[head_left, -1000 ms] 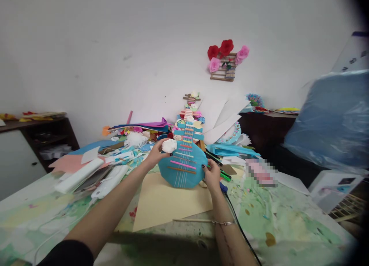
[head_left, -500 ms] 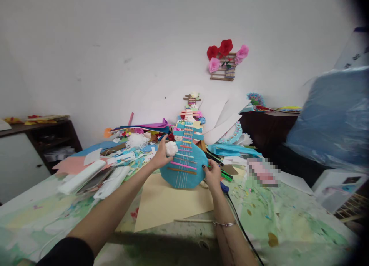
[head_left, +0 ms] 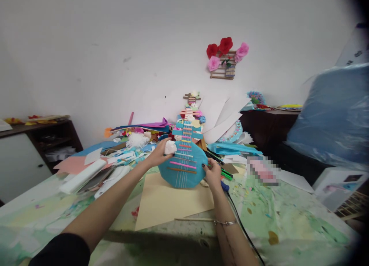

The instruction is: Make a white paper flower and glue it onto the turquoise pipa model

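A blue paper-covered lute (head_left: 198, 158) stands upright, tilted back, with white strings and several coloured sticks across its front. My right hand (head_left: 213, 174) pinches the lute's right edge between thumb and fingers. At the upper left of the body, my left hand (head_left: 159, 153) is closed around a white paper flower (head_left: 170, 147), pressing it against the edge. Its thumb lies under the flower, and part of the fingers is hidden behind. A smaller white flower (head_left: 178, 137) sits beside the neck. Under the lute lies a cream sheet of paper (head_left: 170, 204).
A thin wooden stick (head_left: 193, 219) lies near the table's front edge. Right of the lute are green-handled tools (head_left: 226, 174) and a blue-handled tool with a black cord (head_left: 225, 187). Paper scraps and white yarn (head_left: 137, 141) crowd the left, with white rolls (head_left: 83, 177) nearer.
My left hand has drawn its raised finger in and closed around the white flower, which has shifted slightly left and up. My right hand keeps its hold on the lute.
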`<state>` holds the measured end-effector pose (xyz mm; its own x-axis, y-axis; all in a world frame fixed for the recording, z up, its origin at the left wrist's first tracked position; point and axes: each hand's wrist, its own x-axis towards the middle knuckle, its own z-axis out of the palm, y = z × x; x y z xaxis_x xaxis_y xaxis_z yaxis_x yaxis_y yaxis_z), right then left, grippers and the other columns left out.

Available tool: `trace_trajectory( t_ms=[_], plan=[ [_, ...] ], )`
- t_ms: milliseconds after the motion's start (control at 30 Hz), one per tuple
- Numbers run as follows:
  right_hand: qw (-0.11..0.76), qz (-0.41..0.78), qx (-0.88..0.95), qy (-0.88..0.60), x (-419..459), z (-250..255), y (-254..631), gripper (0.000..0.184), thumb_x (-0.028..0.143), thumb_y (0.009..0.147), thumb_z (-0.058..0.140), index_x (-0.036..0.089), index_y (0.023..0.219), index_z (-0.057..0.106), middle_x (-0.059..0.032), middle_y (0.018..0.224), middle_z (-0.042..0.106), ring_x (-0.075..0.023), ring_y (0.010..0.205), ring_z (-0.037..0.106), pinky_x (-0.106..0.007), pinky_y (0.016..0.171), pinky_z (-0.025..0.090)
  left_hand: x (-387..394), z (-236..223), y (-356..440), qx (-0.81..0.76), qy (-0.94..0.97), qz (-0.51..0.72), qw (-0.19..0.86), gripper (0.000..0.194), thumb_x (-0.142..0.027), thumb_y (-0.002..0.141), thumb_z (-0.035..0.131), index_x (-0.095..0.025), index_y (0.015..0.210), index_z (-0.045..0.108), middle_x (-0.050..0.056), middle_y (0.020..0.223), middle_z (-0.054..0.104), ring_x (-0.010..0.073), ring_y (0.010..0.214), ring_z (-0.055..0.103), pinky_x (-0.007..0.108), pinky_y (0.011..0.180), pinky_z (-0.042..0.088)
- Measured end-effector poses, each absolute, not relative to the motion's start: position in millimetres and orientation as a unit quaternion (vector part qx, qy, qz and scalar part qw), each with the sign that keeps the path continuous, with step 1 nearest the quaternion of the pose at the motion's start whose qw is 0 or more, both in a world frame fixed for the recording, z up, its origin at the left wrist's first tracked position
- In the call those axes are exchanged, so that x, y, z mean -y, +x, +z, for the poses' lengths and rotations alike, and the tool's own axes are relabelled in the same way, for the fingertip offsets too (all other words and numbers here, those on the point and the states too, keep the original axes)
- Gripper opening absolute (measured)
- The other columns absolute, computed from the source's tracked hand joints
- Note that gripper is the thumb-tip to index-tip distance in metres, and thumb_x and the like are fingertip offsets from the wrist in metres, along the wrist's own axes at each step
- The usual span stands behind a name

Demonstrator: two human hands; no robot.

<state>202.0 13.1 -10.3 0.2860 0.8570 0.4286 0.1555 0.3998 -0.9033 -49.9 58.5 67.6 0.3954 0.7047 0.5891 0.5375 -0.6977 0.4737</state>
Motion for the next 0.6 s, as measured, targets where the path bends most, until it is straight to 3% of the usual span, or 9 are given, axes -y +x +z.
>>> trace_trajectory(
  t_ms=[200,600],
  plan=[
    [0.657,0.289,0.526,-0.456,-14,-12,202,0.021,0.026,0.064,0.055,0.018,0.083,0.059,-0.0061,0.083,0.069,-0.0212,0.073,0.064,-0.031,0.067,0.050,-58,78,-51,-0.393,0.836,0.373,0.087,0.064,-0.035,0.068,0.067,-0.017,0.126,0.045,0.012,0.115,0.059,0.0328,0.101,0.057,0.038,0.084,0.043],
    [0.682,0.331,0.510,-0.408,-15,-11,201,0.021,0.026,0.061,0.061,0.018,0.081,0.061,-0.0053,0.082,0.070,-0.0206,0.074,0.064,-0.032,0.067,0.050,-55,89,-51,-0.433,0.842,0.320,0.042,0.054,-0.042,0.069,0.063,-0.018,0.114,0.044,0.009,0.102,0.062,0.0267,0.091,0.061,0.033,0.073,0.046]
  ],
)
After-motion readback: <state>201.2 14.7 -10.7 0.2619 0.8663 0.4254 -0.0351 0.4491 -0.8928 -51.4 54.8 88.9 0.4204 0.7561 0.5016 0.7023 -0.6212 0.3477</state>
